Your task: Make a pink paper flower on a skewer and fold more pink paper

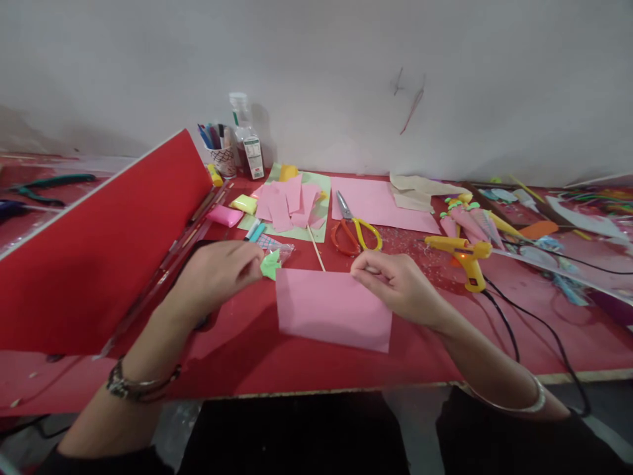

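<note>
A pink sheet of paper is in front of me, near the table's front edge. My right hand pinches it at the upper right edge between thumb and fingers. To the left, my left hand is closed, with thumb and fingertips drawn together. Its fingertips are at a crumpled light green piece beside the sheet's upper left corner; whether they grip it I cannot tell. Clear plastic shows behind the green piece. A thin wooden stick runs down to the sheet's top edge.
Scissors and a yellow glue gun with its cable lie beyond my right hand. Pink strips rest on green paper. Pink cones lie further right. A large red board leans at left; a bottle stands behind.
</note>
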Tool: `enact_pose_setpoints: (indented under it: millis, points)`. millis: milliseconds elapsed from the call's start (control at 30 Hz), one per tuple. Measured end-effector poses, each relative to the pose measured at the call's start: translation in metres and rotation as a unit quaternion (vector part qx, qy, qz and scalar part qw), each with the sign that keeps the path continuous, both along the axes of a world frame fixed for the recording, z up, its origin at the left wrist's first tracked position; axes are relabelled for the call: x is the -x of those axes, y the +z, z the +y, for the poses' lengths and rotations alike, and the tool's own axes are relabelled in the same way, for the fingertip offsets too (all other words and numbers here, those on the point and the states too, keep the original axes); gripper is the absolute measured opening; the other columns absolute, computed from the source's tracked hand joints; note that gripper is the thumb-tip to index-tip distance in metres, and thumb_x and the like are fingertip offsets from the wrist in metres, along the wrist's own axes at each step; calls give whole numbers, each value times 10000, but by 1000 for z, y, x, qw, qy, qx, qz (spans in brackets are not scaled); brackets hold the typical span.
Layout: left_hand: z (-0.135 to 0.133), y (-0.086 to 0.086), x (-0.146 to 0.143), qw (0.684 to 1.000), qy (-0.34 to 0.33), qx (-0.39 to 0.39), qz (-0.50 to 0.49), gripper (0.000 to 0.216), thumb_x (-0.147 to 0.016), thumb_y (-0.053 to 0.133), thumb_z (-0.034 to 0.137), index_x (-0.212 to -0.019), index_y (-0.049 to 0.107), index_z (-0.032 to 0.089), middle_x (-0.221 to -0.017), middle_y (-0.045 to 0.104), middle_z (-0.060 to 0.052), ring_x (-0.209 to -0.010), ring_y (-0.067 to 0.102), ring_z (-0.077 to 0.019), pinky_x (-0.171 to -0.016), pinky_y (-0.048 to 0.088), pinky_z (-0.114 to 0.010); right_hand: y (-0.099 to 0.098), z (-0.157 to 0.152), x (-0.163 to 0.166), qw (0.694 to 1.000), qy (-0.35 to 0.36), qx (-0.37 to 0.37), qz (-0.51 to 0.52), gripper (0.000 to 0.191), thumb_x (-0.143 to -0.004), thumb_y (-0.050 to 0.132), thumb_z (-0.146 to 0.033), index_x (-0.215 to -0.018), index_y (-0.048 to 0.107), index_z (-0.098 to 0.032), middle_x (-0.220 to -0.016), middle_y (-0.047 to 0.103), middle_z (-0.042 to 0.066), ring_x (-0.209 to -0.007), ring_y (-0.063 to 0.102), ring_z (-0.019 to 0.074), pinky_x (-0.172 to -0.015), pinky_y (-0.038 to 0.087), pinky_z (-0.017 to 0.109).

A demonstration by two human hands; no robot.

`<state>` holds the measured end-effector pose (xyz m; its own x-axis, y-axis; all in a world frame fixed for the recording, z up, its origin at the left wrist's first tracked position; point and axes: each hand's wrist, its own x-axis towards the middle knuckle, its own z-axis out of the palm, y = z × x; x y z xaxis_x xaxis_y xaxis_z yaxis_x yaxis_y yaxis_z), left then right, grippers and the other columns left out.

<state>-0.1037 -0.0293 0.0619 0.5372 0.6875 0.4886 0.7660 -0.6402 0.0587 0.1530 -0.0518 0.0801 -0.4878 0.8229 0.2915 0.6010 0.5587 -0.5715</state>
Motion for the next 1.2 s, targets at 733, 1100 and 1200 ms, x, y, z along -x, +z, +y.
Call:
enact_pose_setpoints:
  millis: [733,1100,1200]
  points:
    - [-17,-6,-45,976,-43,191,-93,369,-854,317,302,-546,454,151,-451,399,38,-408,331,-72,-424,209,-206,0,12,39,960,30,-205,-187,227,-792,390,-181,-665,579,-171,-589,572,-13,-557,464,95,-717,343,276]
    - [-17,-17,-47,979,-71,156,-114,422,-876,252,310,-507,394,163,-419,360,40,-394,349,-80,-426,225,-210,-10,21,42,991,84,-87,-51,121,-656,422,-140,-545,460,-169,-493,412,-54,-479,338,56,-474,242,189]
    - [-17,-17,-44,983,-67,133,-106,433,-876,255,318,-484,358,164,-413,339,43,-384,340,-76,-420,212,-211,-12,23,37,986,94,-123,-62,114,-642,424,-135,-543,465,-170,-499,427,-53,-500,346,62,-516,268,195]
